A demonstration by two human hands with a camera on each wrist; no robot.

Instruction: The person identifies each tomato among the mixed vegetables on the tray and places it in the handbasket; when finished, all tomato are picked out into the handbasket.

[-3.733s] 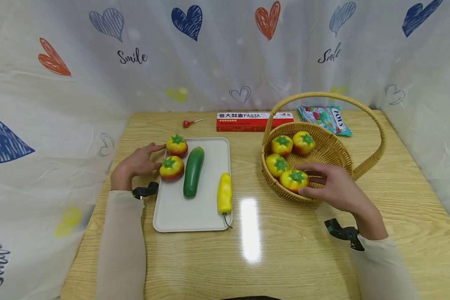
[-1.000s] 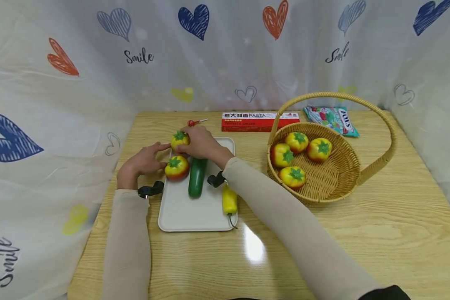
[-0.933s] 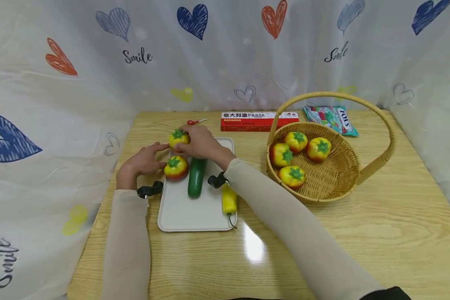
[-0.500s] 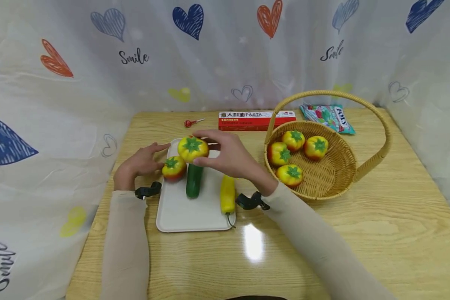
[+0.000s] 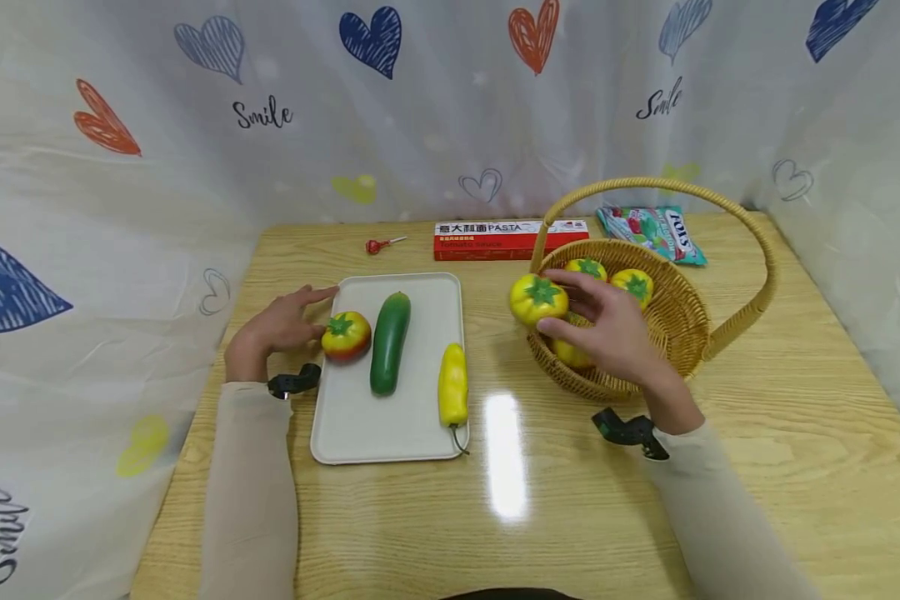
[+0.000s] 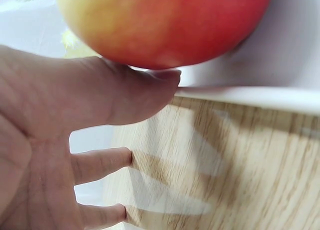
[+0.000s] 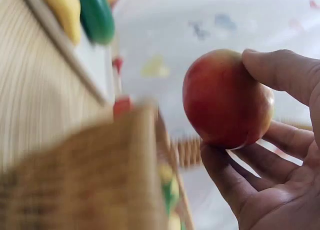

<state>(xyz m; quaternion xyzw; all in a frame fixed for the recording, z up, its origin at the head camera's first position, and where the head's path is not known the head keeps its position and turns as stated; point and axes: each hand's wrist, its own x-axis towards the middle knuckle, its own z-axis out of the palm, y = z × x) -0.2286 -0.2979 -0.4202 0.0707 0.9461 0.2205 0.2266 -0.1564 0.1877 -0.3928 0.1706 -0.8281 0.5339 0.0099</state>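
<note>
Pinched between the thumb and fingers of my right hand (image 5: 615, 329) is a yellow-and-red tomato (image 5: 537, 300) with a green star-shaped top. It hangs over the left rim of the wicker basket (image 5: 682, 308). In the right wrist view the held tomato's red underside (image 7: 225, 100) shows. Other tomatoes (image 5: 633, 287) lie inside the basket, partly hidden by my hand. My left hand (image 5: 281, 325) rests at the left edge of the white tray (image 5: 390, 433), thumb against another tomato (image 5: 347, 336) there. Its fingers are spread beside the tray, touching the table in the left wrist view.
On the tray lie a green cucumber (image 5: 390, 343) and a yellow pepper (image 5: 453, 387). Behind stand a red pasta box (image 5: 495, 242), a lollipop (image 5: 376, 247) and a teal snack bag (image 5: 652, 233). The basket's tall handle (image 5: 645, 183) arches over its opening.
The right hand has lifted the back tomato off the tray and carried it right to the basket. Earlier, it let go of another tomato inside the basket. The left hand has stayed put.
</note>
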